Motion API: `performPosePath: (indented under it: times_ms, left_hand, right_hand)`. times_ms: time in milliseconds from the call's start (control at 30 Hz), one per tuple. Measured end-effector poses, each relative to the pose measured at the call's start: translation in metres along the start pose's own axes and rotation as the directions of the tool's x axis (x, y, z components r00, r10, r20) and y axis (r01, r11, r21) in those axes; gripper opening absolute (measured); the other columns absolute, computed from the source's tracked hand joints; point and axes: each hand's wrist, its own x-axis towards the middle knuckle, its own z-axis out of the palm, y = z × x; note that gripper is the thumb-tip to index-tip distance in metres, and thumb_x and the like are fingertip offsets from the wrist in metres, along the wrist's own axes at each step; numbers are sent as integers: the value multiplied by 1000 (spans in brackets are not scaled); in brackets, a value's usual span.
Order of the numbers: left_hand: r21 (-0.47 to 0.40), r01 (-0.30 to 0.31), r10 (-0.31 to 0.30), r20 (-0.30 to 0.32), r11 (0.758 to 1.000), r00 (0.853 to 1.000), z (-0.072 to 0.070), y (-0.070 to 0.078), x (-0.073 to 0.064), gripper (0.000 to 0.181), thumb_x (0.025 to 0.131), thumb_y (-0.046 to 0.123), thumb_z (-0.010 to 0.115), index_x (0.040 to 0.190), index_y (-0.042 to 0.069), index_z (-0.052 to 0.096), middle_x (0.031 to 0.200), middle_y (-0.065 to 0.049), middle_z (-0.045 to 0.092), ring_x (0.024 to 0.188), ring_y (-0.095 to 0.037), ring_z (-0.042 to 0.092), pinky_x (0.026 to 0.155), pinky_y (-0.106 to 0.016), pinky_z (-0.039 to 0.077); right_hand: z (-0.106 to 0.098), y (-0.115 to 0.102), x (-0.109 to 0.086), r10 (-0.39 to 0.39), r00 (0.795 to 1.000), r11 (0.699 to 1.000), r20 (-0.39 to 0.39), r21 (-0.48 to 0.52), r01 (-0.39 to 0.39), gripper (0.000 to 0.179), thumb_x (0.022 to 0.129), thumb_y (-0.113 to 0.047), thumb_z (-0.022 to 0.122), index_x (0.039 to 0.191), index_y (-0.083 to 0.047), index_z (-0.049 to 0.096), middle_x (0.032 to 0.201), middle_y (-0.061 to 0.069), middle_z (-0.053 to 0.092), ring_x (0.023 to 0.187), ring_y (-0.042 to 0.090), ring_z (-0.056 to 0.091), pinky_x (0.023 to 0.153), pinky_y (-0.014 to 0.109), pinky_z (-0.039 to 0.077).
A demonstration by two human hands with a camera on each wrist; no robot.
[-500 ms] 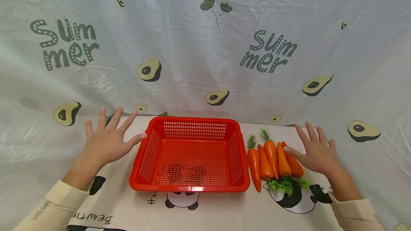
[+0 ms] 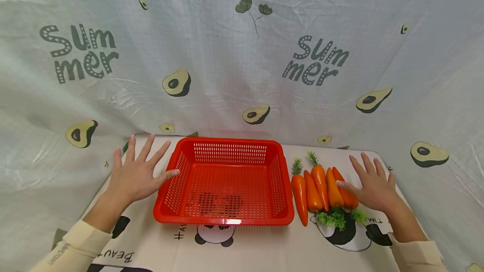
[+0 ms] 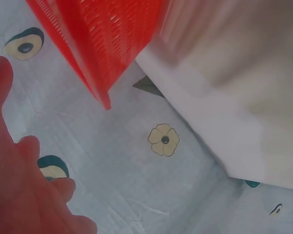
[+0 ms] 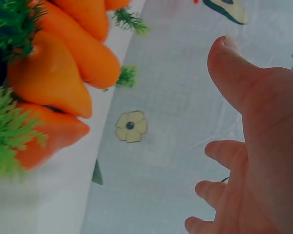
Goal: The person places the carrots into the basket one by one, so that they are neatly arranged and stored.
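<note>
A red plastic basket (image 2: 224, 221) with slotted walls stands on the table, and nothing lies inside it. To its right several orange toy carrots (image 2: 319, 186) lie side by side, with green leafy tops at both ends of the row. My left hand (image 2: 138, 177) hovers by the basket's left side, fingers spread and straight, the thumb overlapping the rim in the head view. Over the right end of the carrots hangs my right hand (image 2: 374, 186), its fingers also spread. Both hands hold nothing. In the right wrist view the carrots (image 4: 53, 73) sit apart from the thumb.
A white tablecloth (image 2: 264, 251) with panda prints and lettering covers the table. Behind and at both sides hangs a pale curtain (image 2: 219, 108) printed with avocados and words. The table's back edge meets this curtain just beyond the basket.
My left hand has moved right and a little nearer the front, closer to the basket. My right hand has lowered slightly in the view. The basket and carrots have stayed in place.
</note>
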Motion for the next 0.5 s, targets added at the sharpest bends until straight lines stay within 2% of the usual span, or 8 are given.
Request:
performPosePath:
  times_ms: [200,500]
  left_hand:
    - [-11,-7,7,13,1000,1000,9,2,-3,92,92,72,57,166,27,25,172,-27,15,155,-63,2,120,-84,1]
    - [-45,1,2,51,999,999,16,4,-5,100,88,73,62,165,19,29,169,-31,22,152,-66,10,121,-83,5]
  right_hand:
    - [11,10,-1,-2,1000,1000,9,10,1,102,94,-65,63,164,-4,20,168,36,6,148,68,4,107,93,0]
    - [23,22,0,1,1000,998,23,57,-3,101,95,-64,62,164,-4,20,168,37,6,147,70,5,106,94,2]
